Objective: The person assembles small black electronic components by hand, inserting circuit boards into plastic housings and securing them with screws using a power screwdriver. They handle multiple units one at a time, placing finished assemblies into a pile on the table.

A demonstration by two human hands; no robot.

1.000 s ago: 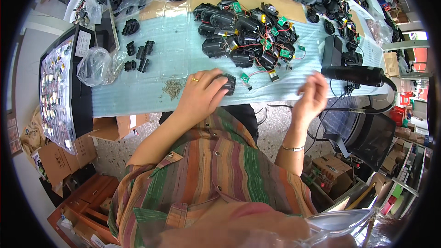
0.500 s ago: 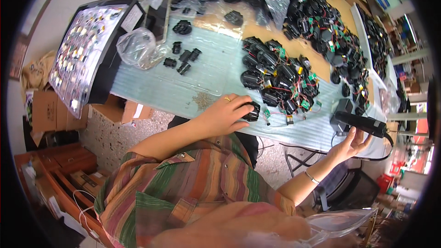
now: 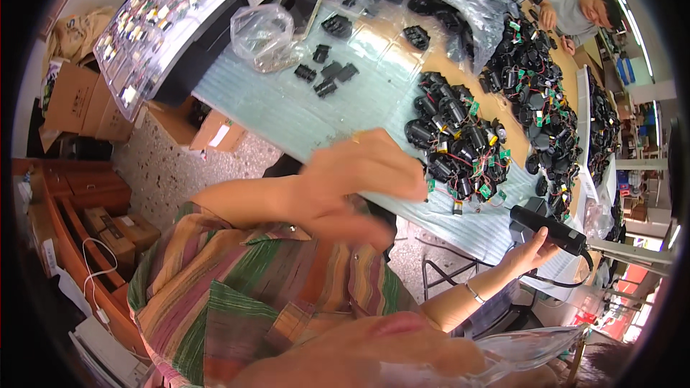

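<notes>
Up off the table comes the left hand (image 3: 359,179), blurred in mid-air, fingers loosely curled; whether it holds anything, I cannot tell. Right hand (image 3: 532,248) sits low at the near right, fingers wrapped around one black power tool (image 3: 550,228). One heap of black wired parts (image 3: 456,144) lies on the table (image 3: 287,115), just right of the left hand. Five small black pieces (image 3: 327,75) sit farther left.

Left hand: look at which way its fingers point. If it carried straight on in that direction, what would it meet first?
The left hand is blurred but points right, toward the pile of black wired parts on the table. That pile would likely come first, though depth is unclear.
</notes>
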